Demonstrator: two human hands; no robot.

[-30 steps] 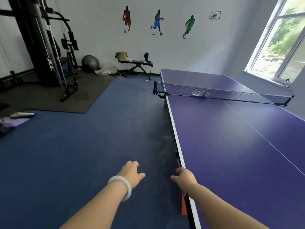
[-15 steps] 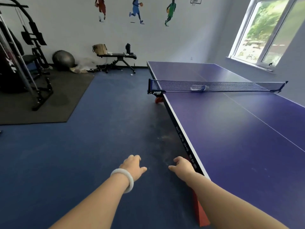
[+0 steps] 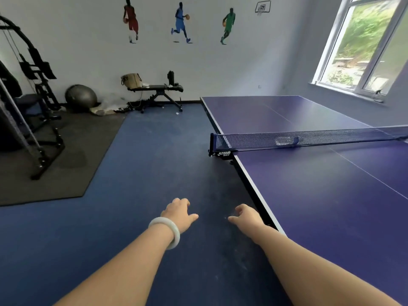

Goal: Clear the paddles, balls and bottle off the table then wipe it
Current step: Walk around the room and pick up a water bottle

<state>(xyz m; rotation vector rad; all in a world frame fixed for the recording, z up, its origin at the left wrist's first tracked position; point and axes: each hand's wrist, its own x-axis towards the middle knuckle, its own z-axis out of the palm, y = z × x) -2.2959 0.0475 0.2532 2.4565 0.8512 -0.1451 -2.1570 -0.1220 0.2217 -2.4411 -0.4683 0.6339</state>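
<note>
The purple table tennis table (image 3: 331, 195) fills the right side, with its net (image 3: 309, 140) stretched across the middle. A clear plastic bottle (image 3: 286, 141) lies on its side just behind the net, seen through the mesh. No paddles or balls show on the table top. My left hand (image 3: 180, 212), with a white bangle on the wrist, hangs over the blue floor with loosely curled fingers and holds nothing. My right hand (image 3: 247, 216) is beside the table's left edge, fingers loosely curled, also holding nothing.
A weight bench (image 3: 156, 89) with a tan bag and a dark flask stands at the far wall. A grey exercise ball (image 3: 80, 97) and a black gym machine (image 3: 26, 102) on a dark mat are at the left. A window (image 3: 366, 45) is at the right.
The view has moved forward along the table's left side toward the net, which is now nearer. Both hands stay low in front, holding nothing. The red piece under the table edge is out of view.
</note>
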